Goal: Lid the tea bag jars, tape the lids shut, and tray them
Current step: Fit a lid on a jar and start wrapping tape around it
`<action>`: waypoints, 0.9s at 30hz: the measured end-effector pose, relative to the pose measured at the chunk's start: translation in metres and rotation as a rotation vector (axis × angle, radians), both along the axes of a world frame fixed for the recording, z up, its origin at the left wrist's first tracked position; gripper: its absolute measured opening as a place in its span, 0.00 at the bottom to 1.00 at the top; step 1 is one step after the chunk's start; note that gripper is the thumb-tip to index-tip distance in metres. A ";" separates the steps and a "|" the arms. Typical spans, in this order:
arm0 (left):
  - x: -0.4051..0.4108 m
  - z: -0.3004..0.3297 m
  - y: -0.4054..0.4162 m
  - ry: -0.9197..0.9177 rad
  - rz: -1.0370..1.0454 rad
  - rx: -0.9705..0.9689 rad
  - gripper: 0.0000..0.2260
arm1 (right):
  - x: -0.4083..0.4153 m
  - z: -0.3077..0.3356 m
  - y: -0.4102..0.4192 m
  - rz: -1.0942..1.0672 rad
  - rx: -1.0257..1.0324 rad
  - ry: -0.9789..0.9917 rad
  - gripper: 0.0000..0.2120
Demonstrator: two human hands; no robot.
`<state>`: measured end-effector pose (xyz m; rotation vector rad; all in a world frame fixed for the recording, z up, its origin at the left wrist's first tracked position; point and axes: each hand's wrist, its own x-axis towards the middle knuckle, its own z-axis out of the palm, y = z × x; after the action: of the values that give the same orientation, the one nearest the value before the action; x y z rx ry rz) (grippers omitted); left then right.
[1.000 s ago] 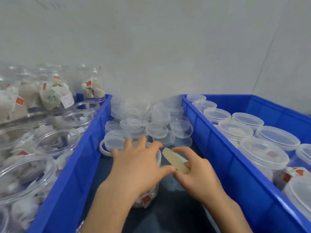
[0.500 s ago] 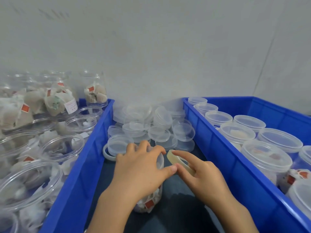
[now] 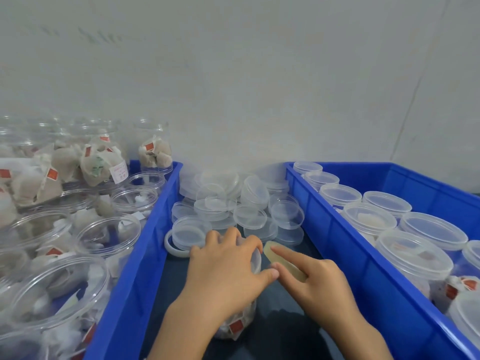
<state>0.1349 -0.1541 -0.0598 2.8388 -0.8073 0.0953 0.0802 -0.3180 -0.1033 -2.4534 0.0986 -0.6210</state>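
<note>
A clear jar of tea bags (image 3: 237, 327) stands on the dark table between two blue bins, capped by a clear lid (image 3: 255, 261). My left hand (image 3: 226, 271) lies over the lid, fingers curled round its rim. Beside it, my right hand (image 3: 315, 280) holds a yellowish roll of clear tape (image 3: 283, 262) against the lid's right edge, index finger stretched along the roll. A heap of loose clear lids (image 3: 233, 203) sits just beyond the hands.
The blue bin on the left (image 3: 145, 242) holds several open jars of tea bags (image 3: 104, 237). The blue bin on the right (image 3: 363, 255) holds several lidded jars (image 3: 413, 258). A white ring (image 3: 172, 246) lies near the lid heap. A pale wall rises behind.
The view has tilted upward a little. My right hand has brought the tape roll closer to the lid's edge. My left hand stays on the lid.
</note>
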 end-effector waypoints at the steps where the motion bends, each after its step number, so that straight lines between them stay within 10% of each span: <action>1: -0.001 0.000 -0.001 -0.019 0.007 -0.004 0.19 | 0.004 0.000 0.004 -0.024 -0.024 -0.022 0.18; 27: 0.002 0.002 -0.017 -0.113 0.192 0.053 0.17 | 0.077 0.022 0.023 -0.189 -0.167 0.083 0.15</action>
<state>0.1371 -0.1711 -0.0577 2.9768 -0.5634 0.2675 0.1568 -0.2948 -0.0810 -2.6526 0.3266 -0.6301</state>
